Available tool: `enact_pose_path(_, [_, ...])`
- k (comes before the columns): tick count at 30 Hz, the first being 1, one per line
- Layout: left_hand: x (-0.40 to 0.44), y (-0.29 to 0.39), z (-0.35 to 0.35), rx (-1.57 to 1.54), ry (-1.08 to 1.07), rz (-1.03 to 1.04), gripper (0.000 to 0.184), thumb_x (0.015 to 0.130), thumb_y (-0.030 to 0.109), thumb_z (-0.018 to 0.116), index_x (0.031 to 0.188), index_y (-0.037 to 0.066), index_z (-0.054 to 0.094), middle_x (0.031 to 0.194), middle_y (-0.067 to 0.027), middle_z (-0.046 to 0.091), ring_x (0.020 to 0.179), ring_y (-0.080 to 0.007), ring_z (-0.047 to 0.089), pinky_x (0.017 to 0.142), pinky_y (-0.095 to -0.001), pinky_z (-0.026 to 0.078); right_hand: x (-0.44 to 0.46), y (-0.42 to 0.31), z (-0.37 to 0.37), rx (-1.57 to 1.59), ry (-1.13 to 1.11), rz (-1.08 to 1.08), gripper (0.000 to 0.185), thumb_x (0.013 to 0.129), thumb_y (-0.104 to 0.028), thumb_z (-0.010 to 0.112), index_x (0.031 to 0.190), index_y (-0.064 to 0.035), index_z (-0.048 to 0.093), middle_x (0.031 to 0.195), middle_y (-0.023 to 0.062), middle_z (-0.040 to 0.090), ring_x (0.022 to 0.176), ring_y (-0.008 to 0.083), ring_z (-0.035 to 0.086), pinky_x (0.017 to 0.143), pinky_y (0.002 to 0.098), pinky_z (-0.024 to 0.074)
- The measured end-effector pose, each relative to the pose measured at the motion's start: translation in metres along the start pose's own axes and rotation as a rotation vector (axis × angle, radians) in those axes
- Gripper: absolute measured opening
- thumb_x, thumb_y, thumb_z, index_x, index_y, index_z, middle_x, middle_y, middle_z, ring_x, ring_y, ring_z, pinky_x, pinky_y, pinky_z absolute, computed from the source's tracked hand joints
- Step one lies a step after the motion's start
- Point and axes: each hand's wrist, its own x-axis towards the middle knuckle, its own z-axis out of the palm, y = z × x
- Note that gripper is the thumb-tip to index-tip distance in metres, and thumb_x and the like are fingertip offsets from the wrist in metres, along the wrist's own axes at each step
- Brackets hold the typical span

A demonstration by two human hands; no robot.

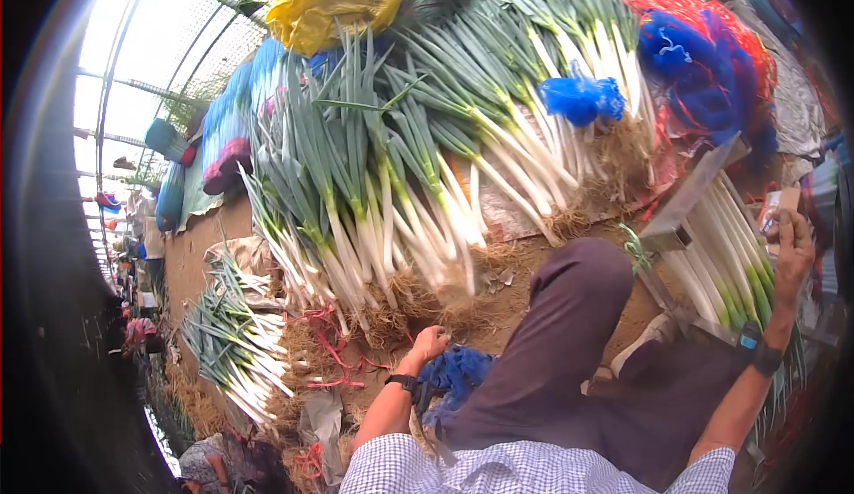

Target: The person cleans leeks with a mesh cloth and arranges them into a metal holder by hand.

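Note:
My left hand (431,343) is low in the middle, fingers curled, beside the blue netting (461,377) and below the roots of a wide row of leeks (365,227). What it may grip is too small to make out. At the right, my right hand (792,243) has its fingers wrapped round a small tan block-like object (788,199). Next to it, a bundle of leeks (721,254) lies in a metal frame (680,227), roots up and leaves down. Another blue net (583,98) rests on the leeks at the upper right.
A yellow bag (334,5) lies behind the row. Red and blue netting (703,58) is heaped at the upper right. A smaller leek pile (245,343) and red ties (334,352) lie left. Another person (205,463) is at the lower left.

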Motion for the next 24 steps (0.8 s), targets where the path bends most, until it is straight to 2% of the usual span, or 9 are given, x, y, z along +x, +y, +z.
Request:
enact_pose_path(6, [0.049, 0.048, -0.037, -0.033, 0.170, 0.250, 0.041, 0.090, 0.032, 0.061, 0.114, 0.000, 0.072, 0.110, -0.0292, 0.070, 0.110, -0.0448, 0.066, 0.095, -0.0480, 0.052, -0.008, 0.021, -0.008, -0.022, -0.015, 0.145, 0.023, 0.106, -0.022, 0.061, 0.112, -0.0013, 0.070, 0.090, -0.0016, 0.063, 0.078, 0.0050, 0.053, 0.074, 0.0225, 0.0462])
enact_pose_path(9, [0.078, 0.100, -0.059, -0.047, 0.208, 0.223, 0.041, 0.092, 0.032, 0.058, 0.114, 0.000, 0.071, 0.108, -0.0292, 0.070, 0.107, -0.0456, 0.067, 0.093, -0.0500, 0.052, -0.013, 0.043, -0.013, -0.009, 0.007, 0.114, 0.022, 0.105, -0.020, 0.063, 0.115, -0.0009, 0.069, 0.091, -0.0021, 0.062, 0.078, 0.0051, 0.052, 0.073, 0.0228, 0.0455])
enact_pose_path(10, [0.098, 0.111, -0.055, -0.151, 0.315, 0.204, 0.042, 0.094, 0.034, 0.057, 0.110, -0.002, 0.071, 0.107, -0.0308, 0.070, 0.107, -0.0465, 0.067, 0.094, -0.0506, 0.051, -0.014, 0.044, -0.015, -0.028, 0.008, 0.110, 0.022, 0.105, -0.019, 0.063, 0.116, -0.0007, 0.069, 0.091, -0.0020, 0.062, 0.078, 0.0051, 0.052, 0.072, 0.0228, 0.0455])
enact_pose_path(12, [0.123, 0.139, -0.054, -0.227, 0.475, -0.028, 0.046, 0.093, 0.037, 0.059, 0.112, -0.004, 0.069, 0.107, -0.0334, 0.069, 0.108, -0.0473, 0.067, 0.095, -0.0508, 0.051, -0.018, 0.037, -0.015, -0.040, -0.037, 0.152, 0.023, 0.105, -0.019, 0.064, 0.117, -0.0005, 0.069, 0.092, -0.0012, 0.064, 0.080, 0.0056, 0.055, 0.075, 0.0227, 0.0463])
enact_pose_path(14, [0.158, 0.142, -0.054, -0.168, 0.436, -0.046, 0.054, 0.091, 0.041, 0.064, 0.116, -0.006, 0.066, 0.109, -0.0329, 0.070, 0.111, -0.0469, 0.067, 0.097, -0.0500, 0.051, -0.021, 0.018, -0.007, -0.021, -0.025, 0.138, 0.021, 0.104, -0.017, 0.064, 0.116, 0.0000, 0.068, 0.094, -0.0005, 0.066, 0.079, 0.0061, 0.055, 0.073, 0.0233, 0.0464])
enact_pose_path(15, [0.163, 0.151, -0.051, -0.200, 0.501, -0.153, 0.055, 0.088, 0.040, 0.069, 0.118, -0.006, 0.067, 0.111, -0.0293, 0.072, 0.112, -0.0458, 0.067, 0.097, -0.0482, 0.052, -0.022, 0.013, -0.007, -0.056, -0.050, 0.136, 0.021, 0.104, -0.017, 0.064, 0.115, 0.0003, 0.068, 0.094, -0.0005, 0.065, 0.078, 0.0062, 0.054, 0.072, 0.0237, 0.0463])
enact_pose_path(16, [0.169, 0.156, -0.057, -0.201, 0.446, -0.165, 0.049, 0.086, 0.037, 0.072, 0.112, -0.004, 0.070, 0.108, -0.0258, 0.074, 0.108, -0.0427, 0.070, 0.094, -0.0459, 0.053, -0.022, 0.009, -0.007, -0.086, -0.077, 0.135, 0.020, 0.104, -0.017, 0.064, 0.114, 0.0006, 0.068, 0.093, -0.0005, 0.065, 0.077, 0.0063, 0.054, 0.071, 0.0240, 0.0462])
enact_pose_path(21, [0.165, 0.145, -0.074, -0.401, 0.277, -0.256, 0.036, 0.084, 0.030, 0.072, 0.102, -0.001, 0.075, 0.100, -0.0199, 0.076, 0.099, -0.0337, 0.073, 0.090, -0.0422, 0.055, -0.023, -0.024, 0.009, -0.186, -0.128, 0.047, 0.014, 0.102, -0.012, 0.063, 0.102, 0.0015, 0.066, 0.084, -0.0005, 0.054, 0.071, 0.0078, 0.049, 0.065, 0.0256, 0.0417])
enact_pose_path(24, [0.170, 0.135, -0.065, -0.416, 0.353, -0.250, 0.034, 0.084, 0.028, 0.069, 0.099, -0.002, 0.076, 0.098, -0.0182, 0.076, 0.092, -0.0326, 0.074, 0.085, -0.0420, 0.056, -0.026, -0.025, 0.009, -0.199, -0.175, 0.059, 0.014, 0.102, -0.012, 0.063, 0.103, 0.0017, 0.066, 0.085, 0.0005, 0.056, 0.071, 0.0084, 0.050, 0.065, 0.0263, 0.0422])
